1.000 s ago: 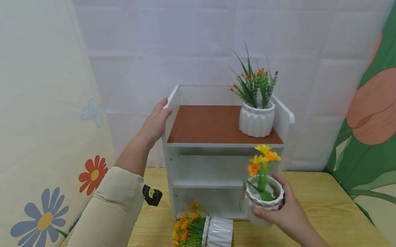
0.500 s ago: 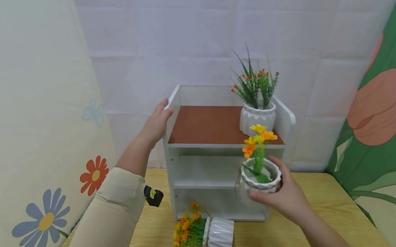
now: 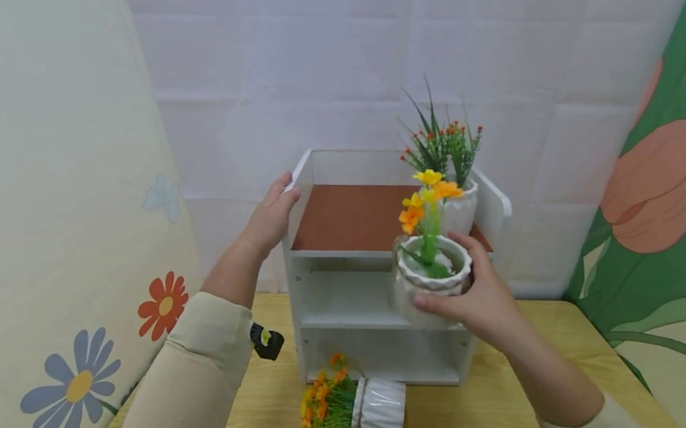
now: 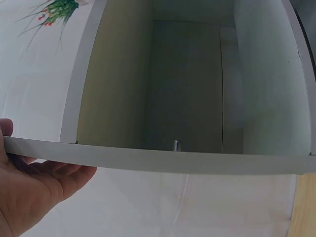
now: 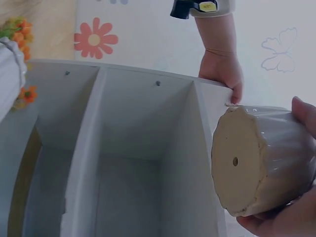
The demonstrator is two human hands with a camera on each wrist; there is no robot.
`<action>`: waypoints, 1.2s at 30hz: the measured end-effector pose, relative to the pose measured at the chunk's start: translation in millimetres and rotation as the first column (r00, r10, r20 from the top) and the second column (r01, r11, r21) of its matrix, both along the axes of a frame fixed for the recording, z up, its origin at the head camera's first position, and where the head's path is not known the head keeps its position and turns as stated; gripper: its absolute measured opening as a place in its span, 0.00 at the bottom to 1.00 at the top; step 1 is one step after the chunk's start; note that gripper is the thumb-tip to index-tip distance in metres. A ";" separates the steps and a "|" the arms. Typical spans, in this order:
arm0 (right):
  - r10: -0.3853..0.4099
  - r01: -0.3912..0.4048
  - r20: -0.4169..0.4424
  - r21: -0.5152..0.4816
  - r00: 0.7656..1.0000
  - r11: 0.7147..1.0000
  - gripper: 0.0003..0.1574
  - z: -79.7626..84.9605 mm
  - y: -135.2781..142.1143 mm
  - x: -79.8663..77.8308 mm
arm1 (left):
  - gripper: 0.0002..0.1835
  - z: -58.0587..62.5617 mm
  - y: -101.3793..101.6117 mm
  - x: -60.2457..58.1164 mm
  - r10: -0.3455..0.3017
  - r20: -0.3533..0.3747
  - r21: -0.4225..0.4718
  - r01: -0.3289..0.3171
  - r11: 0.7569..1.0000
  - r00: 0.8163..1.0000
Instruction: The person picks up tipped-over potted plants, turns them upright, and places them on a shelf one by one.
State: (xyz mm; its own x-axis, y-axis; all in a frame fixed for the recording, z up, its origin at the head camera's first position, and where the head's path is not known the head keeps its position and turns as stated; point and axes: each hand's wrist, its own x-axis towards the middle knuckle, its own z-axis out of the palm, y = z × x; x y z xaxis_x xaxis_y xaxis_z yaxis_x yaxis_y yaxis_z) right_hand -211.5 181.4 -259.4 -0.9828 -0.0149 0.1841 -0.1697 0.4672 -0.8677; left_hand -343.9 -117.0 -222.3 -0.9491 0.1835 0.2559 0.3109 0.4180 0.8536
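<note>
My right hand [image 3: 477, 297] grips a white ribbed flowerpot [image 3: 430, 295] with yellow and orange artificial flowers [image 3: 429, 198]. It hangs in front of the upper part of a small white shelf unit [image 3: 352, 297], overlapping the pot behind. In the right wrist view the pot's underside [image 5: 237, 160] shows a small drain hole. My left hand [image 3: 270, 214] holds the top of the shelf's left side panel, thumb and fingers on opposite faces in the left wrist view [image 4: 44, 185]. On the brown top shelf [image 3: 349, 217], at the right, stands a white pot [image 3: 463, 212] of red-flowered grass.
Another white pot [image 3: 381, 411] with orange flowers [image 3: 325, 401] lies on its side on the wooden table [image 3: 452, 419], before the shelf. Two lower compartments face forward. A white cloth backdrop [image 3: 326, 55] hangs behind, and flower-printed sheets flank both sides.
My right hand has raised the flowerpot from near the table, up and slightly left, to just below the top shelf's front edge. My left hand stays on the side panel.
</note>
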 end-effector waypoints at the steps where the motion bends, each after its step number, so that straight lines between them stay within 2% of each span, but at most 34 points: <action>1: 0.006 -0.006 -0.004 0.002 1.000 1.000 0.71 3.4 -1.4 -1.4 | 0.34 -0.1 0.1 0.0 -0.001 -0.001 0.000 0.001 1.000 1.000; 8: 0.022 -0.022 -0.034 0.014 0.999 1.000 0.71 23.8 -10.5 -14.4 | 0.34 -0.2 1.1 -1.5 0.006 -0.003 0.005 -0.006 1.000 1.000; 12: 0.018 -0.016 -0.044 0.040 0.999 0.999 0.71 32.4 -16.8 -24.8 | 0.33 -0.2 1.6 -2.0 0.008 -0.006 0.002 -0.008 1.000 1.000; 15: 0.023 -0.022 -0.053 0.024 0.998 0.999 0.71 36.8 -22.5 -34.6 | 0.34 -0.7 1.8 -2.0 0.009 -0.005 0.003 -0.008 1.000 1.000; 22: 0.004 -0.006 -0.064 -0.025 0.998 1.000 0.68 42.4 -34.0 -57.9 | 0.33 -1.9 1.7 -3.3 0.009 -0.015 0.004 -0.008 1.000 1.000; 30: -0.022 0.022 -0.061 -0.007 0.998 1.000 0.69 47.3 -42.6 -73.9 | 0.34 -2.8 1.9 -5.7 0.009 -0.020 0.009 -0.009 1.000 1.000; 36: -0.038 0.036 -0.055 -0.030 0.998 0.999 0.70 49.4 -48.1 -85.6 | 0.34 -2.1 1.9 -4.0 0.011 -0.008 0.004 -0.011 1.000 1.000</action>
State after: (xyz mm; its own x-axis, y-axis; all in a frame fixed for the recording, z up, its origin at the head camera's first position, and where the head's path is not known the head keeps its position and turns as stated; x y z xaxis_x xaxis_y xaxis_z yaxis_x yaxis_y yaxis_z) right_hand -297.1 133.2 -210.0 -0.9709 0.0276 0.2380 -0.2006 0.4491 -0.8707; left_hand -347.9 -115.1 -224.4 -0.9490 0.1719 0.2642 0.3131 0.4181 0.8527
